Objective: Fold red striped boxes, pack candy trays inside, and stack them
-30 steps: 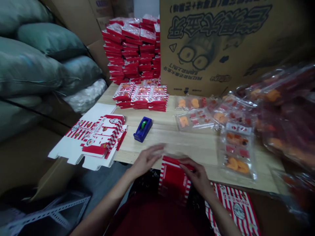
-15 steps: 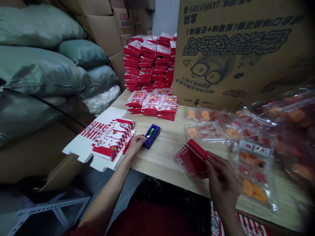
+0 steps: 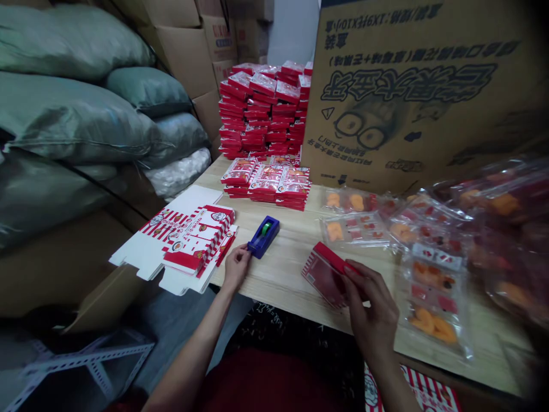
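Left hand [image 3: 237,268] now beside tape dispenser [image 3: 263,236]

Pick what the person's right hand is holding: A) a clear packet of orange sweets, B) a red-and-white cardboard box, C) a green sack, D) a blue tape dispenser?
B: the right hand grips the red-and-white cardboard box, while the left hand rests beside the blue tape dispenser.

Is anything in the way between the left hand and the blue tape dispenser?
Nothing visible: the left hand is right at the near end of the tape dispenser, with nothing between them.
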`<state>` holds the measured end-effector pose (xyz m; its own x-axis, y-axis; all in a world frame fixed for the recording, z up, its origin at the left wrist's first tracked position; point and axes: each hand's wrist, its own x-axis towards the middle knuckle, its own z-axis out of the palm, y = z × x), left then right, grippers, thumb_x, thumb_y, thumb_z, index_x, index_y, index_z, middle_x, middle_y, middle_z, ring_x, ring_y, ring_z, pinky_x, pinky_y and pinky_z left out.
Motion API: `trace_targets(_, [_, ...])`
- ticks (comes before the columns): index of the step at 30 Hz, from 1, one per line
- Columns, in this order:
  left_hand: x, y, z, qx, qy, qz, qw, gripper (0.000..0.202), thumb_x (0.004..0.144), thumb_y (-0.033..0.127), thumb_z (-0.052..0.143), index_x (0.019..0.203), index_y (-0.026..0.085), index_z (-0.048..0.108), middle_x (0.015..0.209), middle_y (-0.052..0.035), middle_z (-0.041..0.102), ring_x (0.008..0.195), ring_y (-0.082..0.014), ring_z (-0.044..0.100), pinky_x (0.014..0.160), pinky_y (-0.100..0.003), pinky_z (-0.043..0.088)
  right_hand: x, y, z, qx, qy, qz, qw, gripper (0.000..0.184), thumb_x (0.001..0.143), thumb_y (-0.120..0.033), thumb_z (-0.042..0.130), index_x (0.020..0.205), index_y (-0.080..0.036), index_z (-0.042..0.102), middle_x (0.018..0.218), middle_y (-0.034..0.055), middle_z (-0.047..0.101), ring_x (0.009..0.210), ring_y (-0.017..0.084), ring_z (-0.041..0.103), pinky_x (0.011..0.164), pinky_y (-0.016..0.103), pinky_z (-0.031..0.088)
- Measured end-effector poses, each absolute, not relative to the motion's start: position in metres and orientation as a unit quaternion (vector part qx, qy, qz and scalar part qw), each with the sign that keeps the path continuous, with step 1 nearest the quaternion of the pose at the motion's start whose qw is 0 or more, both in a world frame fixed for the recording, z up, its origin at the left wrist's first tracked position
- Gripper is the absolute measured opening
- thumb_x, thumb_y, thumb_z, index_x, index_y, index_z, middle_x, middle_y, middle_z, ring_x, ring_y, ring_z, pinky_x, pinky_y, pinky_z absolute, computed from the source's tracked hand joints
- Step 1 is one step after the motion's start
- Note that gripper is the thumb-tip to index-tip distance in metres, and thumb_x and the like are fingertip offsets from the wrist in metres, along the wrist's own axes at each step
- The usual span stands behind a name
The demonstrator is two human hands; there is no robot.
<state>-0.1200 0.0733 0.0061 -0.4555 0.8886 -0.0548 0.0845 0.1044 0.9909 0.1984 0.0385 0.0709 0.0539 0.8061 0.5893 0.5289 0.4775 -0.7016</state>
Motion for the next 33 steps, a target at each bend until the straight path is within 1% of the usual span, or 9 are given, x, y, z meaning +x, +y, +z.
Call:
trace_targets(3, [-0.116, 0.065, 0.015, 0.377, 0.661, 0.570, 0.309, 0.031, 0.077, 0.047, 0.075, 0.069, 0.018, 0.066, 0.103, -0.0115, 0.073, 0.101, -0.0256, 0.064, 0.090, -0.036, 0.050, 0.197, 0.038, 0.072, -0.503, -0.672, 0.099, 0.535, 0.018, 0.096, -0.019, 0.064, 0.109, -0.027, 0.073, 0.120, 0.0096, 0.064, 0.113, 0.029, 0.062, 0.085, 0.045, 0.058])
trace_targets(6, [-0.086, 0.057, 0.041, 0.398, 0.644, 0.577, 0.305, 0.024, 0.085, 0.043, 0.071, 0.084, 0.019, 0.071, 0.084, -0.0045, 0.070, 0.082, -0.0201, 0.063, 0.081, -0.031, 0.050, 0.194, 0.037, 0.073, -0.501, -0.675, 0.116, 0.529, 0.020, 0.097, -0.016, 0.061, 0.110, -0.027, 0.072, 0.112, 0.0080, 0.063, 0.103, 0.025, 0.064, 0.084, 0.044, 0.058])
trace_targets(11, [0.012, 0.038, 0.107, 0.425, 0.496, 0.583, 0.483, 0.023, 0.090, 0.037, 0.072, 0.098, 0.015, 0.076, 0.074, -0.0028, 0.072, 0.067, -0.0143, 0.065, 0.070, -0.026, 0.054, 0.190, 0.038, 0.076, -0.485, -0.669, 0.120, 0.550, 0.016, 0.096, -0.012, 0.062, 0.103, -0.024, 0.070, 0.108, 0.0071, 0.063, 0.100, 0.023, 0.065, 0.081, 0.040, 0.059])
trace_targets(13, [0.044, 0.038, 0.122, 0.392, 0.447, 0.582, 0.555, 0.046, 0.087, 0.034, 0.076, 0.128, 0.016, 0.067, 0.075, -0.0015, 0.074, 0.066, -0.0133, 0.066, 0.071, -0.026, 0.056, 0.189, 0.038, 0.078, -0.481, -0.667, 0.113, 0.558, 0.014, 0.095, -0.011, 0.065, 0.101, -0.023, 0.068, 0.107, 0.0069, 0.064, 0.098, 0.022, 0.065, 0.080, 0.038, 0.058])
trace_targets(16, [0.064, 0.046, 0.121, 0.336, 0.424, 0.589, 0.601, 0.091, 0.084, 0.030, 0.081, 0.159, 0.018, 0.031, 0.070, 0.0021, 0.073, 0.061, -0.0122, 0.066, 0.067, -0.025, 0.057, 0.188, 0.039, 0.079, -0.481, -0.657, 0.099, 0.573, 0.016, 0.094, -0.011, 0.067, 0.103, -0.023, 0.064, 0.102, 0.0058, 0.066, 0.095, 0.021, 0.065, 0.079, 0.037, 0.057])
trace_targets(18, [0.065, 0.051, 0.113, 0.320, 0.432, 0.591, 0.601, 0.097, 0.083, 0.030, 0.081, 0.161, 0.017, 0.024, 0.067, 0.0024, 0.073, 0.059, -0.0125, 0.067, 0.066, -0.025, 0.057, 0.190, 0.038, 0.079, -0.484, -0.653, 0.102, 0.573, 0.023, 0.094, -0.011, 0.067, 0.113, -0.023, 0.063, 0.102, 0.0055, 0.066, 0.094, 0.021, 0.065, 0.079, 0.037, 0.058])
trace_targets(22, [0.061, 0.054, 0.100, 0.325, 0.430, 0.585, 0.606, 0.091, 0.084, 0.036, 0.080, 0.157, 0.019, 0.029, 0.074, -0.0006, 0.076, 0.064, -0.0160, 0.072, 0.069, -0.028, 0.059, 0.199, 0.037, 0.077, -0.477, -0.702, 0.097, 0.519, 0.038, 0.097, -0.011, 0.061, 0.131, -0.027, 0.063, 0.111, 0.0081, 0.065, 0.101, 0.023, 0.064, 0.082, 0.039, 0.058])
trace_targets(29, [0.052, 0.065, 0.074, 0.362, 0.478, 0.549, 0.582, 0.083, 0.076, 0.046, 0.086, 0.142, 0.014, 0.047, 0.057, 0.0043, 0.069, 0.053, -0.0142, 0.067, 0.060, -0.023, 0.053, 0.203, 0.042, 0.086, -0.466, -0.703, 0.114, 0.524, 0.039, 0.097, -0.010, 0.060, 0.130, -0.029, 0.069, 0.112, 0.0083, 0.060, 0.105, 0.022, 0.063, 0.084, 0.038, 0.060])
trace_targets(33, [0.023, 0.042, 0.074, 0.324, 0.499, 0.484, 0.642, 0.085, 0.079, 0.060, 0.078, 0.144, 0.017, 0.046, 0.088, -0.0083, 0.080, 0.073, -0.0213, 0.077, 0.068, -0.030, 0.060, 0.186, 0.017, 0.074, -0.443, -0.707, 0.102, 0.542, 0.044, 0.093, -0.002, 0.062, 0.127, -0.028, 0.070, 0.111, 0.0077, 0.062, 0.107, 0.022, 0.062, 0.088, 0.038, 0.060])
